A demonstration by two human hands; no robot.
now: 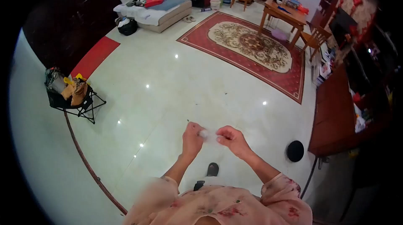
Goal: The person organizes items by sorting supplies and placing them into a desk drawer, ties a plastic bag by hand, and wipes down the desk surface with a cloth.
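In front of my body, my left hand [193,139] and my right hand [233,140] face each other at waist height above the floor. Between them is a small whitish, see-through piece [208,134], blurred, perhaps thin plastic or tissue; I cannot make out its kind. The left fingers are closed on one end of it. Thumb and fingers of the right hand pinch together at its other end.
A folding chair [75,106] piled with bags stands at left by a red mat [95,57]. Ahead lie a patterned rug [197,36], a sofa [168,20] and a wooden table [273,11]. A round black object [295,151] sits on the floor near the right cabinet [336,111].
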